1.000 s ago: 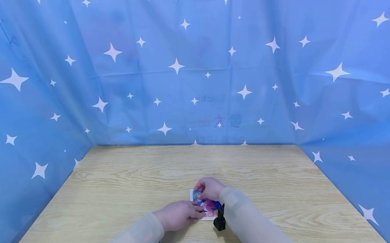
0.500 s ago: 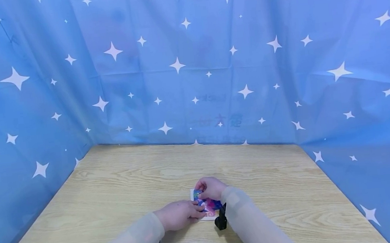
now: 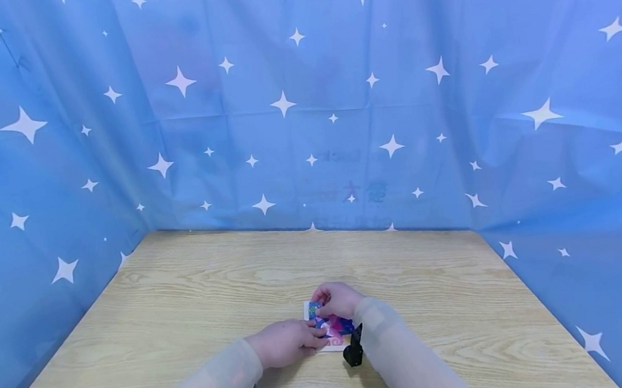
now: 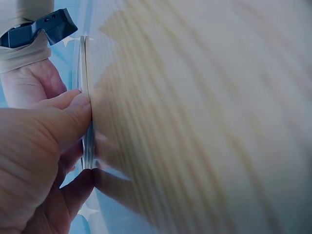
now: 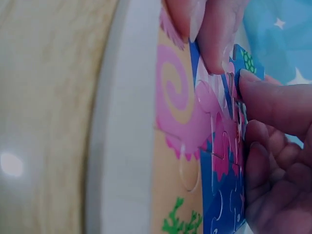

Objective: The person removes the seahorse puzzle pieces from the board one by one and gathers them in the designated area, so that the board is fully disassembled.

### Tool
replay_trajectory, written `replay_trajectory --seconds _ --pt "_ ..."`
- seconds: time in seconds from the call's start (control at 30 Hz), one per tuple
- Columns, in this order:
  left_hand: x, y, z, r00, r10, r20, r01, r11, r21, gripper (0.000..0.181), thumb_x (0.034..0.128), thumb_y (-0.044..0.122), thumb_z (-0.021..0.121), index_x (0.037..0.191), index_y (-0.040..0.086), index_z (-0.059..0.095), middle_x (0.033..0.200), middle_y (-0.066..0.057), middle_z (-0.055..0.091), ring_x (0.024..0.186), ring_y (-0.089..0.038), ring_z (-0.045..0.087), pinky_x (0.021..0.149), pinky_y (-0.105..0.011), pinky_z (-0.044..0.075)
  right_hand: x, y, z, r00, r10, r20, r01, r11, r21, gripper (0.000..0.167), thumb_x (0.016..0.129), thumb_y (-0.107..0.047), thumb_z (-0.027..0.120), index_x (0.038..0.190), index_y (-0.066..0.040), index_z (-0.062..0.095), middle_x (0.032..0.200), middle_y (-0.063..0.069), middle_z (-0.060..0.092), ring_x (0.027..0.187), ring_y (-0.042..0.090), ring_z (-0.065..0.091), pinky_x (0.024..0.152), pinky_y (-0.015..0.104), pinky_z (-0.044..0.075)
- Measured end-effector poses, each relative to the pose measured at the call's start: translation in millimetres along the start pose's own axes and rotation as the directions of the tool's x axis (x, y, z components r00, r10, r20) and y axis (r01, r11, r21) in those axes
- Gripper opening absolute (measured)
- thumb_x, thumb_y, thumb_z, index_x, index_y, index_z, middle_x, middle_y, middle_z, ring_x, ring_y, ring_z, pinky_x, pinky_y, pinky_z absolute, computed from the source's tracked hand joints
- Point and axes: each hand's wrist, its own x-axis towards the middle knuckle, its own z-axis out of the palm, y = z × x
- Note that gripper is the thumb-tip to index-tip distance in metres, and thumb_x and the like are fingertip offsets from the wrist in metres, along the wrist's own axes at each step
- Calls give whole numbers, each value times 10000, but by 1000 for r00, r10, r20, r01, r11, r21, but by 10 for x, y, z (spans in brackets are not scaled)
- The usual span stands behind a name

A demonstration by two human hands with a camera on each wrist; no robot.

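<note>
A jigsaw puzzle (image 3: 334, 329) with a pink figure on blue lies in a white-edged board (image 5: 126, 122) on the table. My left hand (image 3: 284, 343) rests its extended fingers on the puzzle's left part; in the right wrist view its fingertips (image 5: 219, 44) touch the surface. With curled fingers, my right hand (image 3: 338, 300) pinches a blue piece with a green pattern (image 5: 247, 59) at the far left corner. That piece looks slightly raised, though its underside is hidden. The left wrist view shows the board edge-on (image 4: 87, 141), beside my left thumb.
The wooden table (image 3: 212, 280) extends around the board, with a blue star-patterned curtain (image 3: 283, 146) along its back and sides. Black wrist devices (image 3: 352, 349) hang under both sleeves, the right one close to the board's near right corner.
The head view has shifted very slightly. Both hands keep nearly the same place and grip, with the right hand's fingers moved only a little at the corner.
</note>
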Motion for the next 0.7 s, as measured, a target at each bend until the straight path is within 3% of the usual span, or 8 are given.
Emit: replay_trajectory --seconds 0.23,0.43,0.7 --pt "6 8 5 999 -32 22 32 999 -11 340 958 178 594 1294 217 632 1374 61 537 1301 -158 464 1055 -302 387 3 36 -8 1000 2 -9 -2 998 62 75 926 -119 637 980 -89 679 861 -6 588 778 145 515 726 297 429" --pt "12 1 -1 1000 -24 20 24 1000 -2 337 959 180 593 1292 220 634 1369 62 541 1302 -159 463 1057 -303 385 -1 39 -12 999 37 -1 -36 995 93 118 931 -138 630 1008 -109 714 877 -9 629 775 146 530 709 294 425" --pt "12 -7 11 1000 -9 9 8 1000 9 332 962 184 589 1289 216 638 1363 55 549 1287 -165 481 1048 -313 399 -3 38 7 997 69 -42 -64 992 106 90 917 -176 658 979 -122 696 902 -10 631 838 152 548 789 347 423"
